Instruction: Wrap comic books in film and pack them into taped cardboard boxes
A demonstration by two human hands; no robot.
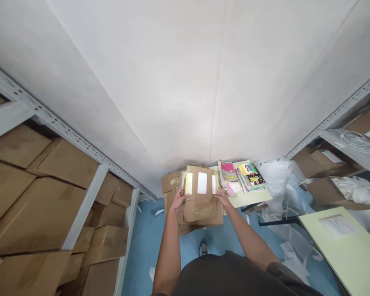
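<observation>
A flattened cardboard box (pixel 191 210) lies level in front of me, with a white label in its middle and pale strips along both sides. My left hand (pixel 179 200) is closed on its left edge, the thumb on top. At the opposite edge my right hand (pixel 223 199) grips the same box. Beneath it is a pile of more flattened cardboard (pixel 169 185), some pieces with brown tape. How far the held box is lifted off the pile, I cannot tell.
Beside the pile, a pale yellow table (pixel 249 200) carries several books (pixel 251 174). Shelves with cardboard boxes (pixel 46 209) line the left; another rack (pixel 357 152) stands right. A clear plastic bag (pixel 276 176) and a second pale table (pixel 351 250) are at right. Scraps litter the blue floor (pixel 144 242).
</observation>
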